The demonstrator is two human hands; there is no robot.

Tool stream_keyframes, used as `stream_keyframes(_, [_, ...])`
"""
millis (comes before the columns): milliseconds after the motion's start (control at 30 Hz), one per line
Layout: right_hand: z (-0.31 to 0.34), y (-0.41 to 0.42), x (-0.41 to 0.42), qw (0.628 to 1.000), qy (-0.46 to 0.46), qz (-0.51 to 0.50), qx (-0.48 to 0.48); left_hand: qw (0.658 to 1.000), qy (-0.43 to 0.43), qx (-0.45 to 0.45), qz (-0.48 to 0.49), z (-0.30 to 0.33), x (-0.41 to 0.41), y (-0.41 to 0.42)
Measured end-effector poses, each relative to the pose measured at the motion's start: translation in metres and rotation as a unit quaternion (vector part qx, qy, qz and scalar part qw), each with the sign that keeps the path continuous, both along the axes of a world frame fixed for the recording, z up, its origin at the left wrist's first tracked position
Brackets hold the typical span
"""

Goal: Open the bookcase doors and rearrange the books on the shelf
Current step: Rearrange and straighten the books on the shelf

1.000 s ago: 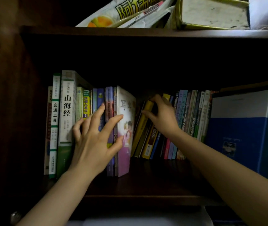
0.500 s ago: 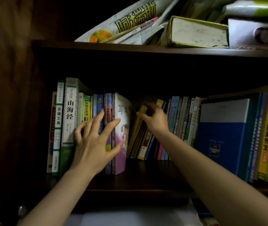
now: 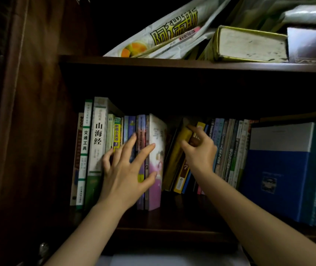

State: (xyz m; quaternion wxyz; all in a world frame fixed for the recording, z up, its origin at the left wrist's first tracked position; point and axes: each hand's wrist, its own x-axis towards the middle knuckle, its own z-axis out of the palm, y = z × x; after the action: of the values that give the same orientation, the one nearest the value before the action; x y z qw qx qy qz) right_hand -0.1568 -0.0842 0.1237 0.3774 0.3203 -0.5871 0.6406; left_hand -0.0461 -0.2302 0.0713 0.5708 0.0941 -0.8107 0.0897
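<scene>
Bracing came first: I logged the left hand (image 3: pixel 126 173) nearest the camera, fingers spread wide and flat against the upright books (image 3: pixel 115 143), thumb on the pink-covered book (image 3: pixel 156 160) at that block's right end. Beyond it to the right, the right hand (image 3: pixel 199 150) had its fingers curled round the top of the leaning yellow book (image 3: pixel 178 156). Right of that hand stood the packed spines (image 3: pixel 230 148), then the blue volume (image 3: pixel 276 169). Risk, my judgement: pulling the yellow book free could drag its slanted neighbours down into the gap. Easing the left hand off could let the pink-covered book topple.
</scene>
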Motion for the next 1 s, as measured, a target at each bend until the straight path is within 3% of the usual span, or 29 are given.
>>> stream_keyframes(200, [0.011, 0.032, 0.03, 0.995, 0.085, 0.055, -0.005, 1.0, 0.0, 0.002, -0.006, 0.0, 0.0, 0.002])
stream_keyframes(300, [0.009, 0.041, 0.039, 0.984, 0.098, 0.131, 0.064, 0.999, 0.003, 0.018, -0.048, 0.0, 0.003, 0.002])
stream_keyframes(467, [-0.015, 0.037, 0.042, 0.934, -0.009, 0.227, 0.276, 0.995, 0.012, 0.02, -0.099, -0.002, 0.008, 0.002])
stream_keyframes(600, [-0.028, 0.046, 0.039, 0.874, -0.161, 0.286, 0.357, 0.991, 0.025, 0.041, -0.123, 0.001, 0.008, 0.0])
stream_keyframes(833, [-0.04, 0.03, 0.038, 0.841, -0.182, 0.379, 0.34, 0.988, 0.032, 0.044, -0.143, 0.001, 0.005, 0.0])
stream_keyframes(1000, [-0.044, -0.001, 0.031, 0.855, -0.124, 0.346, 0.366, 0.99, 0.025, 0.048, -0.127, 0.0, 0.005, 0.001])
